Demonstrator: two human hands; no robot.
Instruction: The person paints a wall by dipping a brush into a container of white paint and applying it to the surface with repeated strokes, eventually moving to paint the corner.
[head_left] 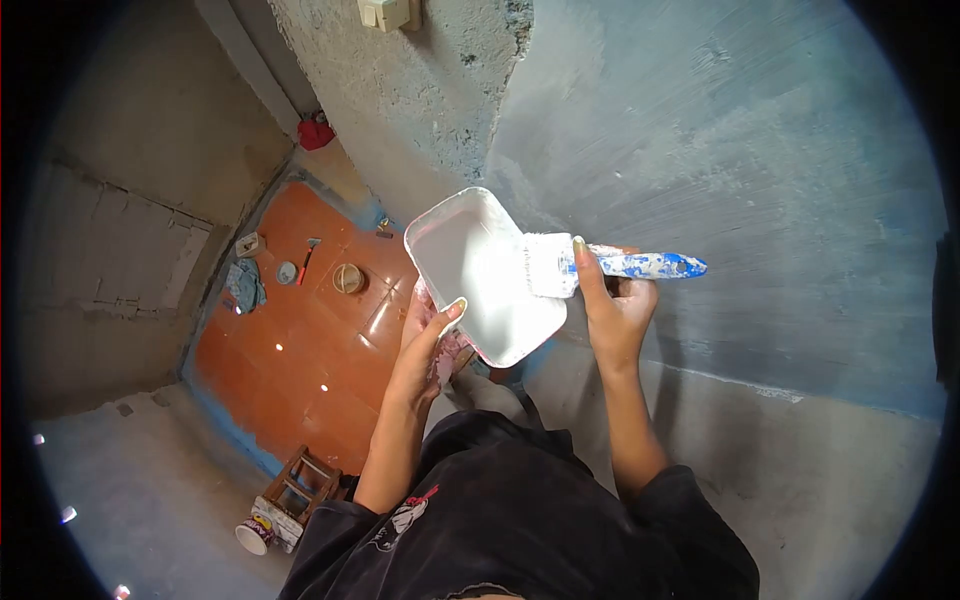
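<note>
My left hand point(430, 350) grips a white rectangular tub point(450, 212) by its near left side, thumb over the rim and fingers underneath. White paint point(490, 290) lies inside the tub. In my right hand point(615, 305) is a paintbrush point(655, 265) with a blue handle spattered in white. Its bristles, coated white, rest at the tub's right rim and overlap it in this view. The thumb presses on top of the brush near its ferrule, and the other fingers curl below the handle.
A grey, partly painted wall point(740, 180) rises close on the right, with a light switch point(385, 14) at the top. On the orange tiled floor point(330, 330) lie a hammer point(307, 260), a round container point(348, 279) and a cloth point(245, 285). A wooden stool point(300, 480) stands lower left beside a paint bucket point(254, 535).
</note>
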